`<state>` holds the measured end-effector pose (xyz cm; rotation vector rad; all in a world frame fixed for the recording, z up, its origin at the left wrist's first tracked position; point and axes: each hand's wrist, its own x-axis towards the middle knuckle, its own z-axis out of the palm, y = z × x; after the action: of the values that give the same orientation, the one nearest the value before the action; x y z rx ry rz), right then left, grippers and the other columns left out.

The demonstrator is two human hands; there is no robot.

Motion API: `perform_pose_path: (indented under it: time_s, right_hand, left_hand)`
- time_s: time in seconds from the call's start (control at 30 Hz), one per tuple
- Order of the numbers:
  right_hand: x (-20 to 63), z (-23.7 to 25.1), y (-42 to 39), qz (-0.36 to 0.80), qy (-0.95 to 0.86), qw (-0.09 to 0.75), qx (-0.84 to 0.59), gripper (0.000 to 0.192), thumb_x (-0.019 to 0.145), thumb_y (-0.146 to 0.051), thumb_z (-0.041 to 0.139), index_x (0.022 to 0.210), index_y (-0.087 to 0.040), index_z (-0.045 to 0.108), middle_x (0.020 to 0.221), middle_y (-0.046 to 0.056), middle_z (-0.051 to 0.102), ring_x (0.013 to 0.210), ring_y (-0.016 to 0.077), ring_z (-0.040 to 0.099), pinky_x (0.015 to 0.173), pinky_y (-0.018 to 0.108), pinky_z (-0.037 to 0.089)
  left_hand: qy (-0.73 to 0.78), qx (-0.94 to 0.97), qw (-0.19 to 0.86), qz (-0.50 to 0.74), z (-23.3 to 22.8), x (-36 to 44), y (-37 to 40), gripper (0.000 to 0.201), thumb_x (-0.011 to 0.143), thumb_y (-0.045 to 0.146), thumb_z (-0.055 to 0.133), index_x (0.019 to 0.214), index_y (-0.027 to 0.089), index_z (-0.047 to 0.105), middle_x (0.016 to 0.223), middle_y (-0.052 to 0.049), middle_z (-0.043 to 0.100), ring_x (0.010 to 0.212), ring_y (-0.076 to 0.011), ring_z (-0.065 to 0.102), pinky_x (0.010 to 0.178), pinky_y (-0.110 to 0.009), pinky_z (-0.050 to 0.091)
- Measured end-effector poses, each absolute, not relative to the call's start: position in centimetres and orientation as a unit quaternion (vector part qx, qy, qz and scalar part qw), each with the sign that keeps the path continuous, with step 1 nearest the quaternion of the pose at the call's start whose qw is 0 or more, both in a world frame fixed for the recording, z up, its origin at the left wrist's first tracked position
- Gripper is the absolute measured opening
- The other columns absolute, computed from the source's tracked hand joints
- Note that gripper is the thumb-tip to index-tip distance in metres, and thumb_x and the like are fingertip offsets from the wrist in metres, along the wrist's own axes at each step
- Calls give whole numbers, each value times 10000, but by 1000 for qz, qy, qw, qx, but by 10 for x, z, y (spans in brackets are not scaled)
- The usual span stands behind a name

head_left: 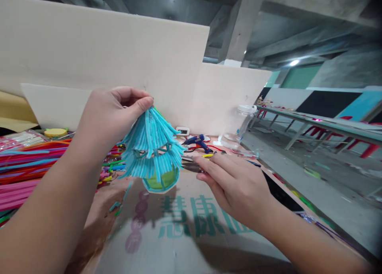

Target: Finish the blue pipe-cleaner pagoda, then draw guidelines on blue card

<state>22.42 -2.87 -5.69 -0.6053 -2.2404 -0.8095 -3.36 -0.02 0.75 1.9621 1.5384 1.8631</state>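
Where the worktop (191, 246) meets the left edge, a heap of straws (26, 162) lies in pink, red, orange and blue, with a yellow disc (55, 132) behind it and a clear bag (18, 138) at the far left; short cut straw bits (115, 206) lie on the brown surface just beside the heap; left hand (110, 114) is raised above the worktop, fingers pinched shut on the tip of a blue straw lantern (152, 150), which hangs from that pinch in two fringed tiers with a green cup-like base at the bottom, clear of the surface; beneath it a cardboard sheet (185, 226) with green printed characters covers the worktop; right hand (235, 186) sits just right of the lantern, low, fingers closed around scissors (191, 166) whose blades point left toward the fringe, tips near it, touching or not cannot tell; behind the hand a blue glue gun (197, 141) lies near the white board wall (119, 59), a small white socket (182, 130) at its foot; further right a clear plastic jar (243, 122) with a white lid stands at the worktop's far end; beyond, long tables (322, 124) with red stools.
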Motion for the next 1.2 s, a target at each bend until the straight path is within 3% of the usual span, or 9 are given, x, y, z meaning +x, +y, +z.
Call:
perform_pose_path:
  time_s: [0.6,1.2]
  right_hand:
    - [227,-62,-29,-404,-834,276,-254,264,988,-258,568,1157,-90,681,829,52,677,766,203,547,688,340,374]
    - [227,-65,-29,-413,-836,247,-262,303,979,-261,588,1218,-89,660,911,59,703,801,212,566,720,355,389]
  left_hand:
    - [515,625,-66,583,8,-37,-4,254,798,413,702,909,206,799,666,45,686,574,-72,547,487,-163,319]
    - [509,634,-76,577,8,-35,-5,205,804,381,709,896,222,799,566,77,584,503,-37,440,448,-148,272]
